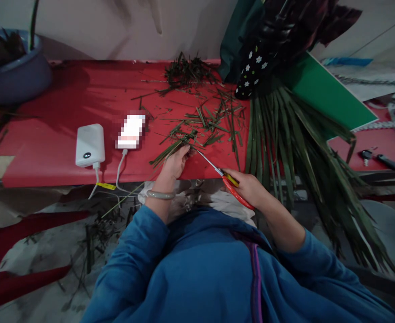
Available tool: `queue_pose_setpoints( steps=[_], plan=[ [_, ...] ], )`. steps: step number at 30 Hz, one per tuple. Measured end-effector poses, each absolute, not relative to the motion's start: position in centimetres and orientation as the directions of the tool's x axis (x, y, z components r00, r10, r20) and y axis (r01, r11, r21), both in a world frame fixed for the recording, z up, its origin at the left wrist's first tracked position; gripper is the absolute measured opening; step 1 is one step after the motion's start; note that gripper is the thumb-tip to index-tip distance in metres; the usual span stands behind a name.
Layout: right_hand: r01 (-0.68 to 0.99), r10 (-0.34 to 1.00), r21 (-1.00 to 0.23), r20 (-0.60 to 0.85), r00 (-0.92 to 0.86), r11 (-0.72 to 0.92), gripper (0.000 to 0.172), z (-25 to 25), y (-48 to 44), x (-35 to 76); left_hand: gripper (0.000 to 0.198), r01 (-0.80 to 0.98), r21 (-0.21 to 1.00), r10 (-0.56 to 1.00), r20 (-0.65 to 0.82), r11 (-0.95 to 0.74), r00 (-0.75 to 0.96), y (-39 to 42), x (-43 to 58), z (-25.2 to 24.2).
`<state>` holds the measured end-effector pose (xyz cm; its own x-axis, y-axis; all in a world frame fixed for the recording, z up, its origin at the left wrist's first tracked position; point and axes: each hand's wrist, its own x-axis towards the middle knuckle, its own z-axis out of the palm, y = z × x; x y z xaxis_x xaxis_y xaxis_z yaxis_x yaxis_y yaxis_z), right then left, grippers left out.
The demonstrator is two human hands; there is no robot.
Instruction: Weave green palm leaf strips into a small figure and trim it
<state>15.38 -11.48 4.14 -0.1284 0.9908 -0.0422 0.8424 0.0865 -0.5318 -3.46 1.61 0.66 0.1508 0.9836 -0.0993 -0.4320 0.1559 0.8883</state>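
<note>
My left hand (177,162) is closed around a small bundle of green palm leaf strips (166,151) at the table's front edge. The strips fan out to the left, and a knotted or woven part (190,136) shows just above my fingers. In my right hand (246,187) is a pair of scissors (234,190) with red and yellow handles. Its thin blades point up and left, with the tips right beside my left fingers. Whether the blades touch a strip I cannot tell. Cut leaf pieces (206,119) lie scattered just beyond my hands.
On the red table (66,103) lie a white power bank (89,144) and a lit phone (130,131), both with cables. Long palm leaves (278,130) hang over the edge at right, near a green board (335,98). A blue-grey basin (15,76) stands left; leaf scraps (189,72) pile behind.
</note>
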Motion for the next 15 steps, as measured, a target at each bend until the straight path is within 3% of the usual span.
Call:
queue_pose_setpoints(
  steps=[7,15],
  plan=[
    [0.858,0.988,-0.506,-0.066,-0.141,0.089,0.056,4.63,-11.54,15.07,0.003,-0.47,0.874,0.971,-0.01,0.125,0.238,1.54,-3.63,0.44],
    [0.849,0.988,-0.519,-0.043,-0.148,0.104,0.05,4.08,-11.4,15.03,0.009,-0.472,0.87,0.967,-0.017,0.139,0.254,1.43,-3.63,0.42]
  ],
)
